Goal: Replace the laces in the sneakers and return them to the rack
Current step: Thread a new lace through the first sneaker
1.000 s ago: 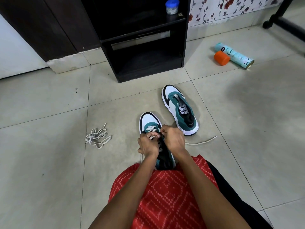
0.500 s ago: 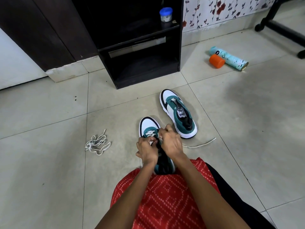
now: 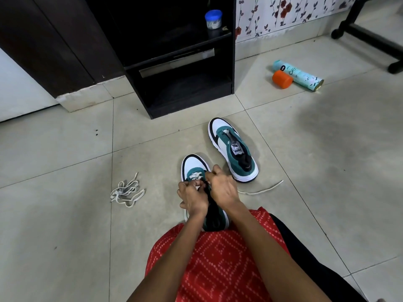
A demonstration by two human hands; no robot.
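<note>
Head view: the near sneaker [image 3: 194, 165] stands on the floor [image 3: 65, 225] before the lap, toe pointing away. Left hand [image 3: 193, 199] and right hand [image 3: 222, 189] meet over its eyelets, each grip pinching the white lace [image 3: 195, 175], whose free end trails right across the tiles. The far sneaker [image 3: 233, 151], unlaced, lies just beyond, near the black rack [image 3: 181, 62]. A tangled lace [image 3: 127, 191] lies well to the left

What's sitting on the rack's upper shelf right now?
On the rack, a small blue-lidded jar stands near the upper shelf's front right corner. The shelf's back is too dark to make out.
</note>
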